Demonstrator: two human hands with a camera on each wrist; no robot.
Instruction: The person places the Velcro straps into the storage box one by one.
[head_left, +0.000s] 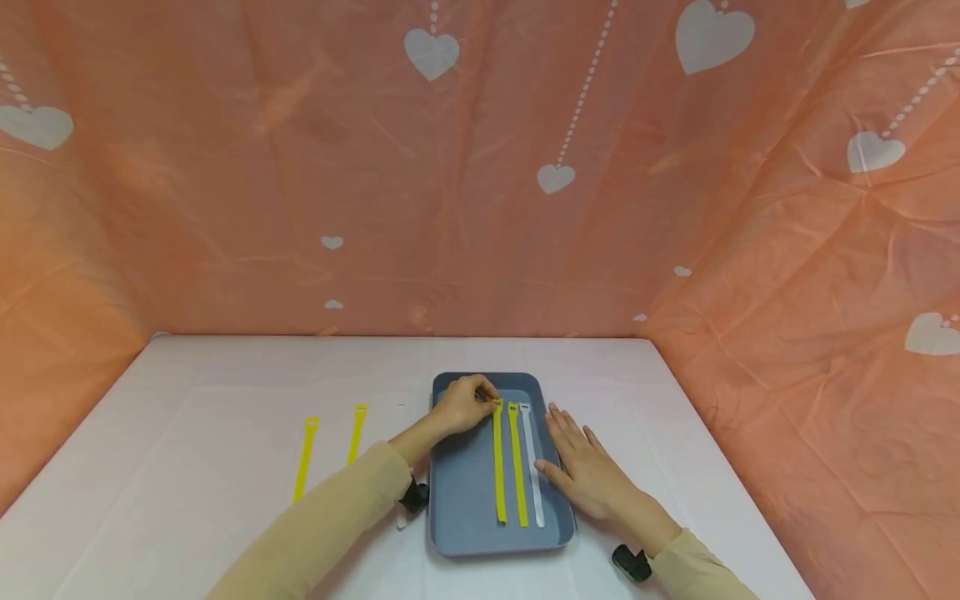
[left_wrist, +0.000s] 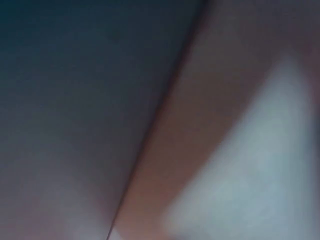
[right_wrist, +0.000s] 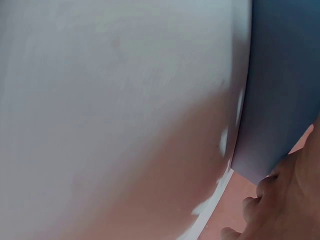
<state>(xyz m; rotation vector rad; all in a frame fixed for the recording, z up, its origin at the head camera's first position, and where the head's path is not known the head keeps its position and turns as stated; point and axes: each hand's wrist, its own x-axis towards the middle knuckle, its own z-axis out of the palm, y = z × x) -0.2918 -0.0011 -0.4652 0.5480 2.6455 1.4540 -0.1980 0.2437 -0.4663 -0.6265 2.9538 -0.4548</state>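
In the head view a blue-grey tray (head_left: 461,533) holds two yellow cable ties and a white cable tie (head_left: 532,467), lying side by side lengthwise. My left hand (head_left: 465,404) reaches over the tray's far left part and pinches the slotted head of the leftmost yellow cable tie (head_left: 498,467). The other yellow cable tie (head_left: 517,467) lies between that one and the white one. My right hand (head_left: 588,471) rests at the tray's right rim with its fingers extended. In the right wrist view, fingers (right_wrist: 285,200) show beside the tray's wall (right_wrist: 280,90). The left wrist view is too blurred to read.
Left of the tray, two more yellow ties, one farther left (head_left: 306,458) and one nearer (head_left: 357,433), lie on the white table (head_left: 187,450). Another white tie (head_left: 401,521) is mostly hidden by the left arm. An orange heart-patterned sheet (head_left: 480,275) surrounds the table.
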